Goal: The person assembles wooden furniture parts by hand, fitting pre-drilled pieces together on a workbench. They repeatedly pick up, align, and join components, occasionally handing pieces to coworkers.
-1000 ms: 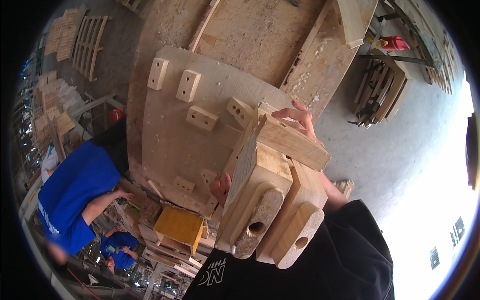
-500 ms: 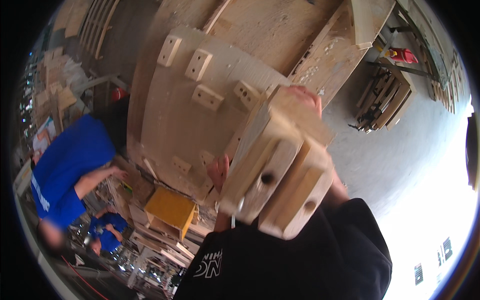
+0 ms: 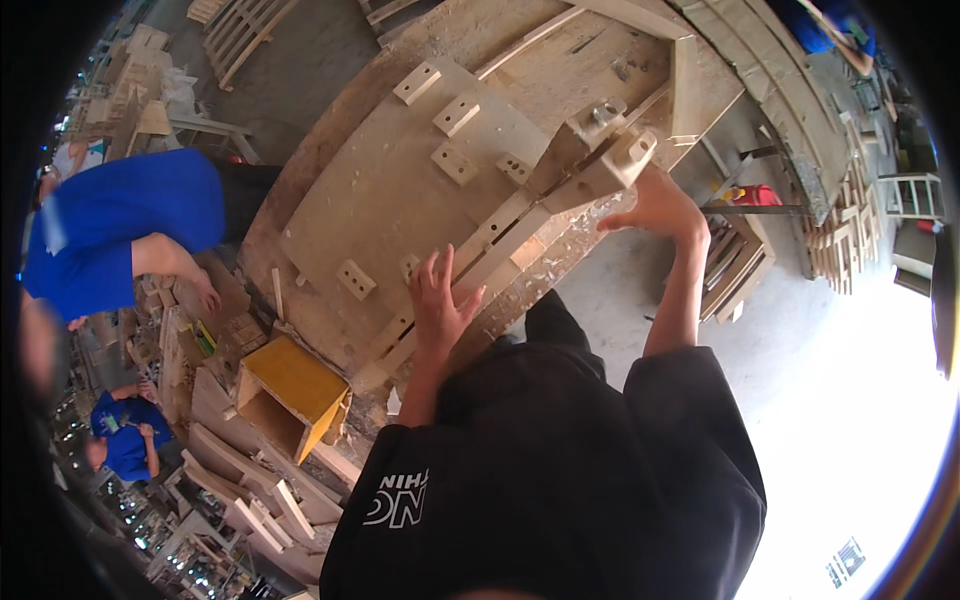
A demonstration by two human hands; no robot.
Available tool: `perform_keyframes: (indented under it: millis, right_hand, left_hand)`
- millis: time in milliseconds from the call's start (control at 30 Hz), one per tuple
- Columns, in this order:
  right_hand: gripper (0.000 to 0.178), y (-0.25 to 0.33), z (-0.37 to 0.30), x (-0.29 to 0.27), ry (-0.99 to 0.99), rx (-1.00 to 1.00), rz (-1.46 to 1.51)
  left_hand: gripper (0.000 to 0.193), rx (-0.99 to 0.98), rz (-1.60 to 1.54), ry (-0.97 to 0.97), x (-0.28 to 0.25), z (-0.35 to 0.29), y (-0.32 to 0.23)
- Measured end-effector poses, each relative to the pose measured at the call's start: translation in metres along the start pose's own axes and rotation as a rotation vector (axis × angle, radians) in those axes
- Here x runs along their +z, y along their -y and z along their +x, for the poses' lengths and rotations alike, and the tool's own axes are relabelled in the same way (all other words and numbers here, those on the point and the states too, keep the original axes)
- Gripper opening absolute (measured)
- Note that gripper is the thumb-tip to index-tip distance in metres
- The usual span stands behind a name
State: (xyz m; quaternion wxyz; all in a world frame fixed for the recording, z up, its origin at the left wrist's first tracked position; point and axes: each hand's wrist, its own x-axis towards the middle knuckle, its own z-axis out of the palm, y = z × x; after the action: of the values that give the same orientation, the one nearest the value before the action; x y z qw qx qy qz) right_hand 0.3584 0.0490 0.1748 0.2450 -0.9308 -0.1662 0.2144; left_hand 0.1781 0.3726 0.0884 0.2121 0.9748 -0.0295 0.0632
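A pair of long pale wooden bars (image 3: 508,246) lies side by side across the work board (image 3: 400,190), with a narrow gap between them. Thick end blocks with drilled holes, one of them the near wooden block (image 3: 610,175), rise at their right end. My left hand (image 3: 438,308) is over the bars' left half, its fingers spread and nothing in its grasp. Beside the near end block is my right hand (image 3: 662,208), thumb stretched away from the fingers; the block partly hides the fingertips, so contact is unclear. Small drilled wooden blocks (image 3: 457,115) sit on the board.
A yellow-topped wooden box (image 3: 295,385) stands left of my left arm, near stacked timber (image 3: 250,480). A person in a blue shirt (image 3: 130,210) works at the left. Beyond the bench's right edge are a red object (image 3: 752,195) and a wooden frame stack (image 3: 735,265).
The wooden piece, held up close before me earlier, now lies on the board. My left hand has come off it with fingers spread; my right hand is now beside its end block.
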Motion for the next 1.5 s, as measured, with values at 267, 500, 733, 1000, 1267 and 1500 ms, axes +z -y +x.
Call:
perform_keyframes:
  millis: [267,500,733,1000,1267,1500]
  right_hand:
    - [0.101,0.072,-0.038,-0.002,-0.702,-0.09,0.126]
    - [0.095,0.104,-0.056,0.027,-0.996,-0.146,0.288]
    - [0.086,0.117,-0.014,0.035,-1.238,-0.159,0.097]
    - [0.12,0.087,0.003,0.086,-1.239,-0.076,-0.039]
    - [0.123,0.072,0.012,0.129,-0.958,0.175,0.182]
    - [0.069,0.046,-0.013,0.079,-0.758,-0.147,0.674]
  left_hand:
    - [0.067,-0.183,0.114,-0.124,-0.02,-0.101,0.03]
    - [0.06,-0.42,-0.128,-0.334,-0.015,-0.183,0.065]
    - [0.06,-0.706,-0.35,-0.607,0.015,-0.181,0.051]
    - [0.055,-0.739,-0.227,-0.676,0.029,-0.18,0.051]
    - [0.054,-0.654,0.077,-0.455,0.02,-0.195,0.064]
    - [0.05,-0.191,-0.098,-0.307,-0.024,-0.137,0.013]
